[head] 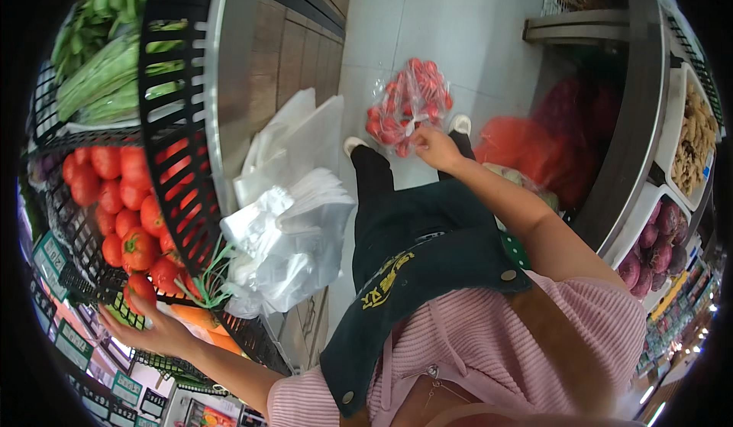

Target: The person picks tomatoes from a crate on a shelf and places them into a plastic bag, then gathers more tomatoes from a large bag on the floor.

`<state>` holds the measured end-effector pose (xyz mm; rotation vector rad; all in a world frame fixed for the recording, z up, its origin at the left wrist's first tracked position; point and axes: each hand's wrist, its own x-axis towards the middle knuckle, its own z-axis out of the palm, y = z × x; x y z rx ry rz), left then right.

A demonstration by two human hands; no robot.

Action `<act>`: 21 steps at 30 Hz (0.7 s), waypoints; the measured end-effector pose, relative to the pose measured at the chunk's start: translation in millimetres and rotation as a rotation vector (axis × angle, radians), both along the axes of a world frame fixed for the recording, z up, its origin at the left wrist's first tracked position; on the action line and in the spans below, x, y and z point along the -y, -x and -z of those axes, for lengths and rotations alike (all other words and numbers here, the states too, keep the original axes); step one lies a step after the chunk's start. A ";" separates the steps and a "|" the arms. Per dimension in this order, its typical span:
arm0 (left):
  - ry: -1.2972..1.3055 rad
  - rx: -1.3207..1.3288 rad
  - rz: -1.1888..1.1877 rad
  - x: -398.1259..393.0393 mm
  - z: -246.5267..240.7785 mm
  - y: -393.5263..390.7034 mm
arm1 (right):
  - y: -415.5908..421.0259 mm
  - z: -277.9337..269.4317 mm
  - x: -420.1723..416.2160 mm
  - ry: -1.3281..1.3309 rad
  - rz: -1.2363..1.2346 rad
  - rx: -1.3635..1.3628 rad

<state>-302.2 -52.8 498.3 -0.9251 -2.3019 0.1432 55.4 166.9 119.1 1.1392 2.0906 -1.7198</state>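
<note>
My right hand (pixel 436 147) grips the gathered, tied part of a clear plastic bag of tomatoes (pixel 413 103), which hangs over the floor before my shoes. At the lower left, my left hand (pixel 150 328) reaches to the near edge of a black plastic crate (pixel 172 100) of tomatoes. Its fingers touch a tomato (pixel 139 290) at the end of the pile; whether they grip it I cannot tell. More red tomatoes (pixel 117 198) lie in the crate. Bundles of clear plastic bags (pixel 292 226) hang from the display's edge, beside green ties (pixel 215 281).
Green vegetables (pixel 103 77) fill a crate beyond the tomatoes, and carrots (pixel 209 324) lie nearer. On the right stand white trays of red onions (pixel 658 249) and ginger (pixel 693 140). A red mesh sack (pixel 515 146) sits on the floor below the right shelf. Metal edges border the aisle.
</note>
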 end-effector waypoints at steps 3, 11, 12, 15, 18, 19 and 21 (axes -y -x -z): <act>-0.318 0.445 0.186 -53.4 50.3 -80.4 | -50.1 59.3 -4.3 -0.061 -0.039 0.315; -0.498 2.617 -0.330 -51.6 240.1 -189.7 | 5.0 256.7 -5.5 -0.049 -0.501 0.423; -0.613 2.691 -0.562 -43.1 255.1 -198.0 | 13.1 282.6 -0.5 -0.026 -0.544 0.451; -0.610 2.626 -0.981 -46.3 291.0 -194.3 | 30.2 372.5 20.7 -0.173 -0.851 0.563; -0.669 2.560 -1.096 -35.2 315.3 -192.9 | 45.2 421.7 27.3 -0.307 -0.966 0.627; -0.673 2.561 -1.105 -32.5 322.0 -191.8 | 38.2 439.0 29.5 -0.375 -1.020 0.623; -0.690 2.570 -1.106 -22.9 333.3 -191.3 | 19.5 448.8 30.8 -0.406 -0.971 0.657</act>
